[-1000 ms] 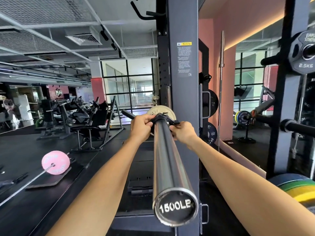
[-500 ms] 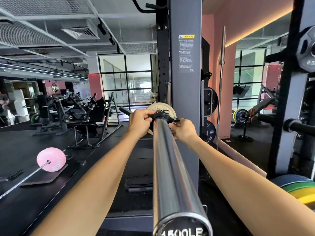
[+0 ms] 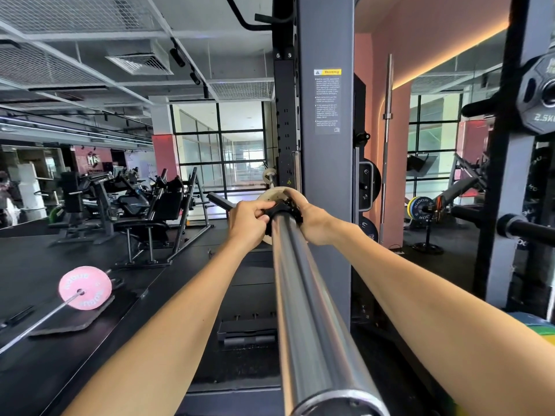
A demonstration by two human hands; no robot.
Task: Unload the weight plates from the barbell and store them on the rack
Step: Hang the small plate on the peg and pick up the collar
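Both bare forearms extend forward from the lower corners and converge at centre frame. Left hand (image 3: 250, 223): back toward the camera, fingers curled, fingertips pinching the black barbell collar (image 3: 282, 212) from the left. Right hand (image 3: 312, 222): wrist bent inward, fingers wrapped over the collar's right side, thumb hidden. The two hands sit close together, one on each flank of the collar.

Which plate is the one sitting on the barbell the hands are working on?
The small cream plate, right behind the black collar both hands grip. The pink plate sits on another bar on the floor; the 2.5 kg black plate hangs on a rack peg.
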